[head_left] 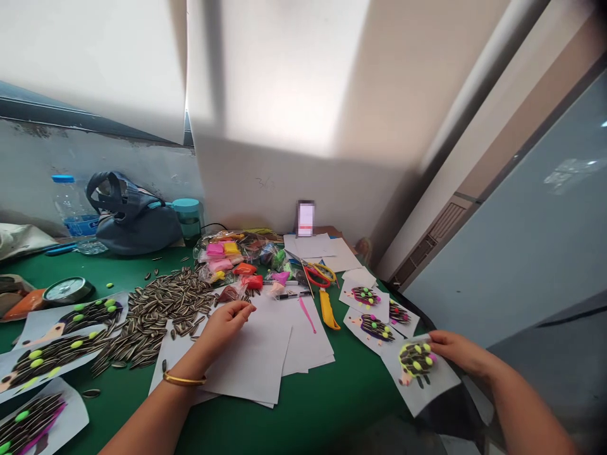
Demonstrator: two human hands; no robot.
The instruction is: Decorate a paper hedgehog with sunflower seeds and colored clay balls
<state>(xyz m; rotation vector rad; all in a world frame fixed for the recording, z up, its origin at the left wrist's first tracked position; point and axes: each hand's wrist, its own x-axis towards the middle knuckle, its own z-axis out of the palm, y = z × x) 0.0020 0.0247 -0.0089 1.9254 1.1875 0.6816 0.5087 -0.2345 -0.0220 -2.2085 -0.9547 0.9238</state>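
My right hand (458, 351) grips the upper edge of a white paper card (441, 393) at the table's right side. The card bears a hedgehog made of sunflower seeds, with yellow-green dots and a pink face. My left hand (228, 325) hovers over blank white sheets (251, 370), its fingers curled together; whether anything is between them I cannot make out. Left of it spreads a heap of striped sunflower seeds (165, 306). More hedgehog cards (372, 332) lie just beyond the held one. Several larger hedgehog cards (47, 366) lie at the left.
Bagged coloured clay (244, 268) is piled behind the sheets. Red-and-yellow scissors (320, 275) and a yellow cutter (328, 309) lie to the right. A phone (306, 218) stands against the wall. At the back left are a dark bag (137, 221) and a bottle (76, 212).
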